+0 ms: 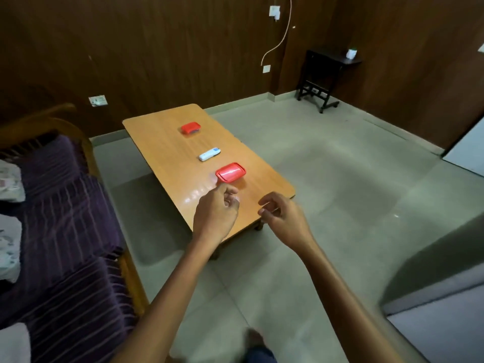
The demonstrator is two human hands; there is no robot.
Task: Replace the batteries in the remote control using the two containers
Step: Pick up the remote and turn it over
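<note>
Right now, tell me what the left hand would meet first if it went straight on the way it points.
Probably the near red container: the left hand points at its near corner. Depth is unclear, so this is a guess.

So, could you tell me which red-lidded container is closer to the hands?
The near container, just beyond the left hand and before the white remote; the far container lies past the remote.

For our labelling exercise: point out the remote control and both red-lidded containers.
remote control (209, 154), head view, middle of white body.
near container (231, 172), head view, centre of red lid.
far container (191, 127), head view, centre of red lid.
</note>
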